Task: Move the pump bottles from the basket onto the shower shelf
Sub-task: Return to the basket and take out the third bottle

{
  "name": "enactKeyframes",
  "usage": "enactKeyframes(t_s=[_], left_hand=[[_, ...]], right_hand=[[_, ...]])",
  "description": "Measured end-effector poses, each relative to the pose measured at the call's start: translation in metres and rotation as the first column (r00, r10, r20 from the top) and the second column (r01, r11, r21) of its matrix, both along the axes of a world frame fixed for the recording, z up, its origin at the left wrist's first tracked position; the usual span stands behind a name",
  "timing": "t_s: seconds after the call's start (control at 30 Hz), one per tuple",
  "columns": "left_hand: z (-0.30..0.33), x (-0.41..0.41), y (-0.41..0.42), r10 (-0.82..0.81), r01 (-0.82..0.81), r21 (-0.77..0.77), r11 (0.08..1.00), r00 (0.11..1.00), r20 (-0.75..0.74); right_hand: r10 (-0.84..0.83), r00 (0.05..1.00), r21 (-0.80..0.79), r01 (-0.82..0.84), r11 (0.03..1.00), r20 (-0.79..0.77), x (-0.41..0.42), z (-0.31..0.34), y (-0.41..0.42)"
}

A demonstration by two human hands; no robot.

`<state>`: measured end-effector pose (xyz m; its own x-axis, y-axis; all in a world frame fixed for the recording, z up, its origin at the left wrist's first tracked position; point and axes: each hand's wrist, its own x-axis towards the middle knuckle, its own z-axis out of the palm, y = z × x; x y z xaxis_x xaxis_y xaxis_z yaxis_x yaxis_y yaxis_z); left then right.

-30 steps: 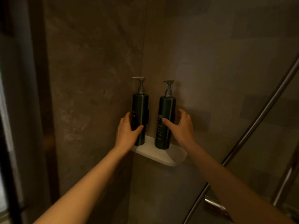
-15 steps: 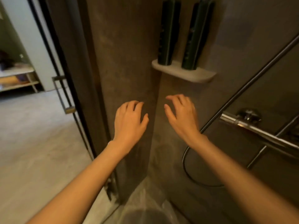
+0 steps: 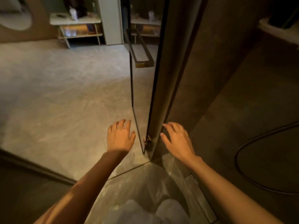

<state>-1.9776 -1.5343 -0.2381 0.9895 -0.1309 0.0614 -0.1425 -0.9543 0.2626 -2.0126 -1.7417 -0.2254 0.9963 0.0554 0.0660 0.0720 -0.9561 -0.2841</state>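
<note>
My left hand [image 3: 120, 137] hovers empty over the grey floor, fingers spread. To its right, past the wall corner, my right hand [image 3: 177, 140] is also empty with fingers apart. The white shower shelf [image 3: 275, 33] shows only as a pale edge at the top right. On it the dark bases of the pump bottles [image 3: 282, 15] are just visible, cut off by the frame. No basket is in view.
A glass shower door [image 3: 142, 81] with a bar handle [image 3: 140, 50] stands edge-on between my hands. The shower hose [image 3: 242, 159] loops at right. A wooden vanity shelf [image 3: 79, 28] is far back. White slippers [image 3: 171, 210] show at the bottom.
Both hands let go of the two bottles on the shelf and dropped down. My view swung down and left, toward the floor and the shower doorway.
</note>
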Motion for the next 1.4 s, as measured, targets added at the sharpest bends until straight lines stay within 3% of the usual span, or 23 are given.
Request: enactKeyframes(t_s=[0.17,0.37,0.53,0.87,1.07,1.4], left_hand=[[0.005,0.023,0.110,0.163,-0.163,0.022,0.986,0.986,-0.015],[0.007,0.045,0.216,0.284,-0.284,0.022,0.959,0.959,0.024],[0.004,0.084,0.260,0.346,-0.345,0.051,0.937,0.938,-0.012],[0.012,0.256,0.359,0.515,-0.515,0.042,0.856,0.857,0.010],[0.059,0.367,0.435,0.633,-0.638,0.056,0.768,0.769,0.090],[0.066,0.467,0.580,0.788,-0.790,0.076,0.609,0.613,0.055]], right_hand=[[0.162,0.983,0.045,-0.158,0.986,-0.091,0.051,-0.004,0.106],[0.277,0.957,0.098,-0.268,0.958,-0.085,0.103,0.001,0.217],[0.366,0.930,0.051,-0.363,0.930,-0.042,0.155,0.002,0.278],[0.496,0.868,0.090,-0.492,0.866,-0.033,0.369,0.003,0.386],[0.608,0.794,0.066,-0.608,0.791,0.019,0.520,0.038,0.465],[0.776,0.627,0.048,-0.779,0.626,0.067,0.660,0.050,0.641]])
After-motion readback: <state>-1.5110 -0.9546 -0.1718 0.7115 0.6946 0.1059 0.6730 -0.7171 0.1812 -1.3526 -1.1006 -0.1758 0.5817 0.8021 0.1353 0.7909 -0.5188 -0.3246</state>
